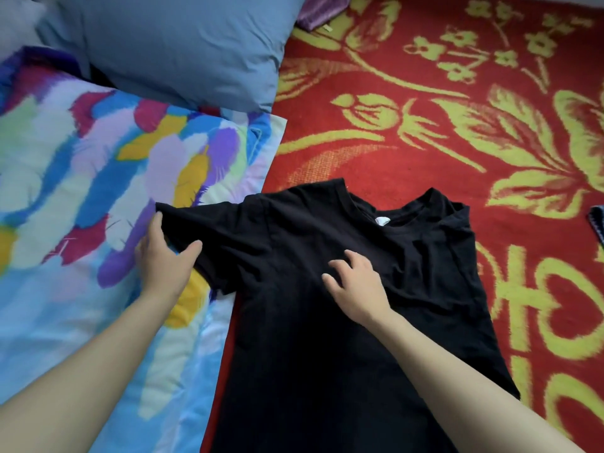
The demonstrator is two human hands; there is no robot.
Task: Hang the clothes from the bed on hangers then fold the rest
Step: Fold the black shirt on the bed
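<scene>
Black T-shirt [327, 322] lies flat on the bed, front down or up not clear, collar [402, 207] pointing away from the person. White label [380, 220] shows inside the collar. Most of the shirt rests on the red blanket [425, 132] with its yellow-green flower pattern. The hem end runs off the bottom of the view.

Left arm comes in from the lower left, forearm bare, crossing the quilt [81, 165] printed with coloured feathers. Left hand [166, 256] is at the shirt's left sleeve [202, 223], which is spread out sideways over the quilt's edge. Thumb lies on one side of the sleeve end and the fingers on the other, curled round the cloth: a grip on the sleeve.

Right arm comes in from the lower right, lying across the shirt's body. Right hand [356, 282] sits on the chest area, just below the collar, back of the hand up. Fingers are bent and spread, claw-like, tips down on the cloth. Cannot tell whether they pinch any fabric or only press on it.

Right sleeve is folded or bunched near the right shoulder, some creases there.

Blue-grey pillow [179, 44] sits beyond the quilt, overlapping its far edge. Purple cloth [317, 11] at the top edge, beside the pillow. A dark item at the far right edge, too little in view to name.
</scene>
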